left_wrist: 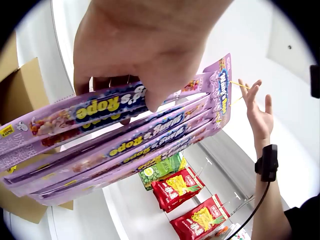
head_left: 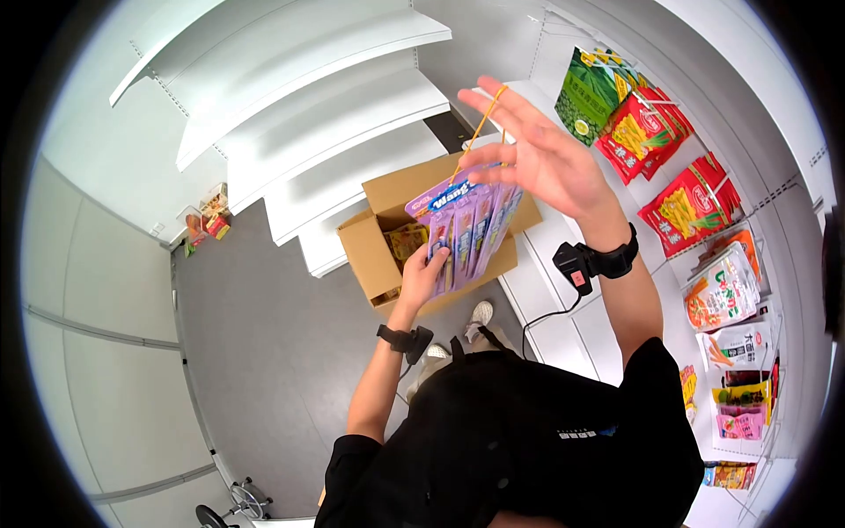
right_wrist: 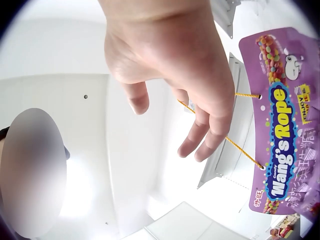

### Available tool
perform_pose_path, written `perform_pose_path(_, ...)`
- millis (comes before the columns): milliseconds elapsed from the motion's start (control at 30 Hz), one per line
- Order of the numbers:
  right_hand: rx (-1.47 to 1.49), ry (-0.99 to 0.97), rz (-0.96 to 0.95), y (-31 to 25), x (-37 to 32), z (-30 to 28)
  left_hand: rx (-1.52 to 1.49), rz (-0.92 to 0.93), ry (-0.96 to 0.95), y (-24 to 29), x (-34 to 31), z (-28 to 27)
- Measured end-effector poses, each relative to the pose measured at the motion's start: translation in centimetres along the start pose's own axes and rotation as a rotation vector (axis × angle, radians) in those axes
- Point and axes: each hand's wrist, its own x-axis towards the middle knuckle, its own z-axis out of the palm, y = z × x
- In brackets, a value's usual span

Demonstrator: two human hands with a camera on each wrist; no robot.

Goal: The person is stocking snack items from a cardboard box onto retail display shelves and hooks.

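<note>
A hanging bunch of purple Wang's Rope candy packs (head_left: 473, 231) is joined to a printed header card (right_wrist: 281, 135). My left hand (head_left: 420, 280) grips one of the long packs, thumb on its near face and fingers curled behind; the other packs fan out beside it. Through two holes in the card runs a yellow cord (right_wrist: 244, 153). It loops over the fingers of my right hand (head_left: 553, 167), which is raised above the card, fingers loosely extended and thumb apart. Below the packs stands an open cardboard box (head_left: 365, 262) with yellow packets (head_left: 405, 239) inside.
White tiered shelves (head_left: 352, 110) rise behind the box. Along the right wall, red snack bags (head_left: 695, 207) and green bags (head_left: 590, 97) hang on hooks. Several snack packs (head_left: 213, 216) lie at the far left. A wheeled metal stand (head_left: 246, 502) is at bottom left.
</note>
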Motion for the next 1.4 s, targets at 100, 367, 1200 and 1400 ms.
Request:
perform_pose_path(100,-0.033,0.031,-0.03,-0.7,-0.8,0.4,0.035,-0.039,-0.075,-0.7,-1.5,0.7)
perform_pose_path(367,-0.116,0.096,-0.1,-2.9,-2.2,0.7,-0.108,0.003,-0.145,-2.2,-5.2,2.5)
perform_pose_path(1200,0.044,0.096,-0.094,-4.3,-17.2,7.4,-0.194,-0.057,-0.079,1.9,-23.4,9.0)
perform_pose_path(1400,0.026,0.102,-0.141,-4.7,-19.9,8.7,-0.256,-0.126,-0.172,1.4,-25.8,9.9)
